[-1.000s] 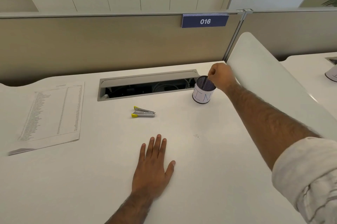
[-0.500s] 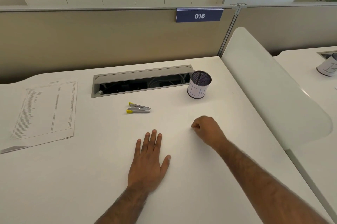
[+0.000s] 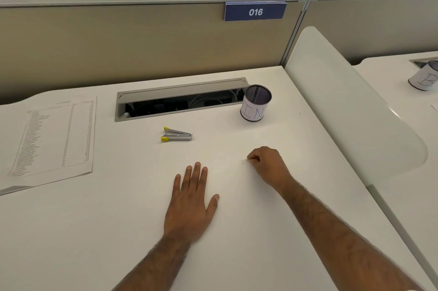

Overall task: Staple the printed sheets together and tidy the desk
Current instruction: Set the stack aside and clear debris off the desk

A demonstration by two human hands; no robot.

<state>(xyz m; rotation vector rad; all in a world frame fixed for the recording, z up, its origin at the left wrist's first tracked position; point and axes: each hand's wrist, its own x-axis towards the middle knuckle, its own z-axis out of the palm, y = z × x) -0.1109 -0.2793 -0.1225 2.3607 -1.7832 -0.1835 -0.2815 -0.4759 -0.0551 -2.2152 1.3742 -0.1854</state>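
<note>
While the left hand (image 3: 189,205) lies flat on the desk (image 3: 94,231), the right hand (image 3: 267,165) at its two o'clock curls beside a tiny metal bit (image 3: 241,161), grip unclear; stapler (image 3: 176,134) at twelve o'clock, printed sheets (image 3: 54,139) at ten.

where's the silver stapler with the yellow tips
Head view: the silver stapler with yellow tips lies on the white desk, just before the grey cable tray, beyond the flat left hand.
</note>
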